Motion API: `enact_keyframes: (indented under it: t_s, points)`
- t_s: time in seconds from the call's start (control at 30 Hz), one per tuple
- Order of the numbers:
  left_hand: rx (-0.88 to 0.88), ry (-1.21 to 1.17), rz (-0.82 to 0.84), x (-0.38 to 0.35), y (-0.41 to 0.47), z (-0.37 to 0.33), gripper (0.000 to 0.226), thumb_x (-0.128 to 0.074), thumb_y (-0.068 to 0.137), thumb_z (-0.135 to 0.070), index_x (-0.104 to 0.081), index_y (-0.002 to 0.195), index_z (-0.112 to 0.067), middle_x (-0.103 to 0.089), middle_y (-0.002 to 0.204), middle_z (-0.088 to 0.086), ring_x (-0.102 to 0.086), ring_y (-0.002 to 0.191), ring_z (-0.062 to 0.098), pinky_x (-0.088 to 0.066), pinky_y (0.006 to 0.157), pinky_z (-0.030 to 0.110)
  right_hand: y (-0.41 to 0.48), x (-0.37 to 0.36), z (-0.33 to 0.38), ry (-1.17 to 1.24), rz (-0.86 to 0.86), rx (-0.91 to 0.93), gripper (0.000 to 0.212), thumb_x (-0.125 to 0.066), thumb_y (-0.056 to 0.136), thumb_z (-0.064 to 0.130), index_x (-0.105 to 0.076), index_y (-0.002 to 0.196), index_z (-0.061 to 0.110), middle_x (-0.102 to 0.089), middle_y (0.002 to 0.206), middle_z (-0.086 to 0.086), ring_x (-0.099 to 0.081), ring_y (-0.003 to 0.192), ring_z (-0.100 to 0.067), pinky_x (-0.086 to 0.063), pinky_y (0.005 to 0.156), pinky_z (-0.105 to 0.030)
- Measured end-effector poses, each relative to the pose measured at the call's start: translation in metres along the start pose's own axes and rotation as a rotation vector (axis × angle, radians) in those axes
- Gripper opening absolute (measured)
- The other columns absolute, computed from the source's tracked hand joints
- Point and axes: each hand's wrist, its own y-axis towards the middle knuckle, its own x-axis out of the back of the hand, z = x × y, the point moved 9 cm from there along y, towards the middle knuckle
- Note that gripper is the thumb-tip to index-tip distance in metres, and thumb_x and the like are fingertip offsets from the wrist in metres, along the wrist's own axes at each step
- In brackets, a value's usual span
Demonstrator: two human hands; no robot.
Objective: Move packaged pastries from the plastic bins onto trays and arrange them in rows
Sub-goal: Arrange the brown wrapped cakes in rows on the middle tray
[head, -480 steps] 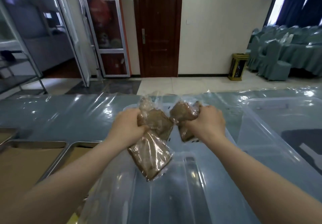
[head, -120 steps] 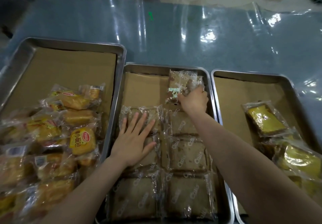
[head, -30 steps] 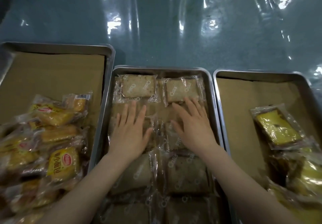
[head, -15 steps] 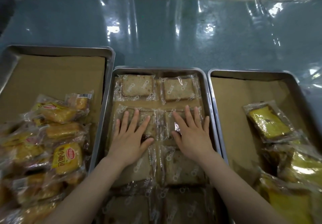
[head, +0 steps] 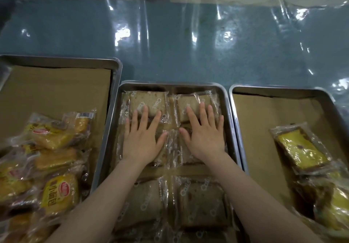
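Note:
The middle metal tray (head: 225,110) holds brown cake slices in clear wrappers, laid in two columns. My left hand (head: 142,138) lies flat, fingers spread, on the second-row left packet, its fingertips reaching the far left packet (head: 149,101). My right hand (head: 204,136) lies flat the same way on the second-row right packet, fingertips on the far right packet (head: 194,101). A strip of bare brown paper (head: 181,171) shows between these packets and the nearer rows (head: 202,203). Neither hand grips anything.
The left tray (head: 113,67) holds a loose pile of yellow-wrapped buns (head: 56,167) at its near end. The right tray (head: 328,99) has yellow cake packets (head: 300,148) along its right side. All trays are paper-lined. Blue tablecloth under clear plastic (head: 188,44) stretches beyond.
Both hands slid the second-row packets away from me, up against the far row. A gap of bare paper opened behind them.

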Motion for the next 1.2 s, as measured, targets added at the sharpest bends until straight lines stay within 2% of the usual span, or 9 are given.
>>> enact_keyframes:
  t_s: [0.2,0.43,0.67,0.97,1.1,1.2]
  points:
    - [-0.007,-0.007,-0.037,0.002,-0.004,0.003,0.067,-0.008,0.088,-0.069,-0.008,0.148,-0.040,0.005,0.158,0.003,0.008,0.144,0.027,0.004,0.116,0.047,0.001,0.001,0.002,-0.011,-0.029,-0.043,0.068,-0.013,0.092,0.065,0.007,0.150,0.035,0.014,0.159,-0.009,0.018,0.144,-0.028,0.010,0.111,-0.056]
    - [0.035,0.007,-0.056,0.003,-0.009,0.006,0.069,-0.007,0.087,-0.068,-0.005,0.149,-0.036,0.004,0.158,0.004,0.006,0.144,0.028,0.007,0.113,0.045,0.000,0.002,0.001,0.013,-0.057,-0.034,0.067,-0.014,0.092,0.065,0.001,0.151,0.035,0.009,0.160,-0.008,0.014,0.145,-0.028,0.007,0.112,-0.057]
    - [0.044,-0.004,-0.051,0.004,-0.009,0.006,0.072,-0.008,0.088,-0.068,-0.004,0.150,-0.032,0.003,0.158,0.004,0.005,0.144,0.028,0.008,0.113,0.044,-0.002,0.001,-0.002,-0.010,-0.068,-0.053,0.069,-0.013,0.092,0.066,0.001,0.151,0.033,0.008,0.159,-0.015,0.012,0.145,-0.035,0.006,0.112,-0.058]
    - [0.084,-0.065,-0.071,0.010,-0.008,0.007,0.078,-0.013,0.088,-0.064,0.001,0.150,-0.020,0.007,0.158,0.007,0.010,0.144,0.020,0.008,0.115,0.040,-0.007,0.009,0.000,0.012,-0.118,-0.008,0.070,-0.015,0.092,0.065,0.006,0.150,0.032,0.009,0.159,-0.011,0.013,0.144,-0.034,0.008,0.110,-0.057]
    - [0.088,-0.060,-0.056,0.014,-0.016,0.003,0.082,-0.013,0.089,-0.065,0.008,0.149,-0.013,0.011,0.157,0.006,0.012,0.143,0.017,0.009,0.114,0.033,-0.013,0.016,-0.002,0.024,-0.136,0.029,0.067,-0.015,0.094,0.061,-0.001,0.151,0.029,0.004,0.160,-0.008,0.010,0.146,-0.029,0.008,0.112,-0.057]
    - [0.080,-0.060,-0.036,0.019,-0.032,-0.001,0.081,-0.013,0.089,-0.063,0.011,0.148,-0.013,0.013,0.156,0.006,0.012,0.143,0.016,0.008,0.113,0.032,-0.026,0.033,-0.004,0.120,-0.212,0.060,0.061,-0.020,0.097,0.051,-0.010,0.152,0.024,-0.004,0.160,-0.006,0.004,0.147,-0.025,0.004,0.115,-0.056]
